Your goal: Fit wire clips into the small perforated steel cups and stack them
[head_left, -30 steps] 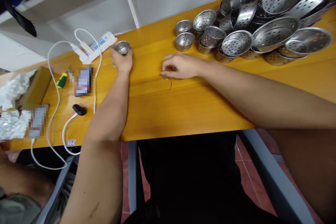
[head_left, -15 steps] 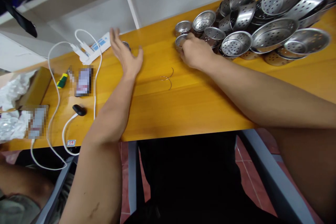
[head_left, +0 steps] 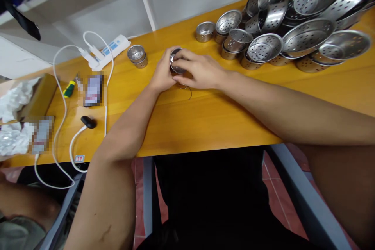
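Observation:
Between my hands, over the middle of the table, is a small perforated metal cup (head_left: 176,61), its opening tilted toward me. My left hand (head_left: 162,71) is closed round its left side. My right hand (head_left: 199,66) grips the other side, with fingers reaching over the rim; they hide much of the cup. Thin bent wires (head_left: 187,91) lie on the table just below my right hand, partly covered by it. To the left stand small perforated cups (head_left: 136,54), stacked one in another. A single small cup (head_left: 204,31) stands behind my right hand.
Several perforated metal cups and baskets (head_left: 307,39) crowd the table's right back. A white power strip (head_left: 113,50) with cables, a phone (head_left: 93,90), a green-yellow tool handle (head_left: 69,89) and a black plug-like piece (head_left: 88,122) lie left. Another person's leg (head_left: 26,203) shows lower left.
My right hand has brought a small cup from the right group to the middle. My left hand has moved right from beside the stacked cups and closed on that cup.

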The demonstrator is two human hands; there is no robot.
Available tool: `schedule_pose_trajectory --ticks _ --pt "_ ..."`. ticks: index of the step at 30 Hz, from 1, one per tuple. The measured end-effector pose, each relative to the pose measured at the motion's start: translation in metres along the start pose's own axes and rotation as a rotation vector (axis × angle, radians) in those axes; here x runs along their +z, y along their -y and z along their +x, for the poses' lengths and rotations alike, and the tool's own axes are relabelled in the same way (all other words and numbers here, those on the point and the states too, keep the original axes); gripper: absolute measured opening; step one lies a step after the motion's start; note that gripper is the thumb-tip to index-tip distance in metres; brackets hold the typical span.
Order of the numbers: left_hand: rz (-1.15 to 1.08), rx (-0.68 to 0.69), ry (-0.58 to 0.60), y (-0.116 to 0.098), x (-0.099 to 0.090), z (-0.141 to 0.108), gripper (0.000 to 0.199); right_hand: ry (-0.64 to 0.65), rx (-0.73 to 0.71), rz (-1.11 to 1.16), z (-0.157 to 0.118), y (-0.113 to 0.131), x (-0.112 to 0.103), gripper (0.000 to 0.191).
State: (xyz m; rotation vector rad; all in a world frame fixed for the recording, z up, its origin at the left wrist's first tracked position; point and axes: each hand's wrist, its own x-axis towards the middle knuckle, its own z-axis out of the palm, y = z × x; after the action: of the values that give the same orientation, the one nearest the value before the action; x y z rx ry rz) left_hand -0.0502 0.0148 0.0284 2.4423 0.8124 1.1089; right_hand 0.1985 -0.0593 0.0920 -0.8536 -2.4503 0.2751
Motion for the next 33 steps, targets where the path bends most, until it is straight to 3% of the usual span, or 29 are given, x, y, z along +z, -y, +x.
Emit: schedule_pose_trajectory --ticks 5,10,15,27,33 --pt "0.018 -0.089 -0.018 -0.012 0.000 -0.001 0.093 0.096 -0.023 -0.097 0.000 -0.011 -0.005 0.025" --pt "0.026 -0.082 0.022 -0.009 -0.004 -0.002 0.093 0.060 -0.030 0.025 0.002 -0.021 0.000 0.017" --pt "0.029 -0.060 0.033 -0.004 -0.004 -0.003 0.084 0.028 0.015 0.125 0.006 -0.021 0.005 0.030" --pt "0.031 -0.043 -0.022 -0.007 -0.003 0.002 0.084 -0.061 0.113 0.215 0.007 -0.018 0.002 0.055" --pt "0.009 -0.054 -0.017 0.001 -0.003 -0.002 0.085 -0.170 0.061 0.532 0.011 -0.022 -0.001 0.071"
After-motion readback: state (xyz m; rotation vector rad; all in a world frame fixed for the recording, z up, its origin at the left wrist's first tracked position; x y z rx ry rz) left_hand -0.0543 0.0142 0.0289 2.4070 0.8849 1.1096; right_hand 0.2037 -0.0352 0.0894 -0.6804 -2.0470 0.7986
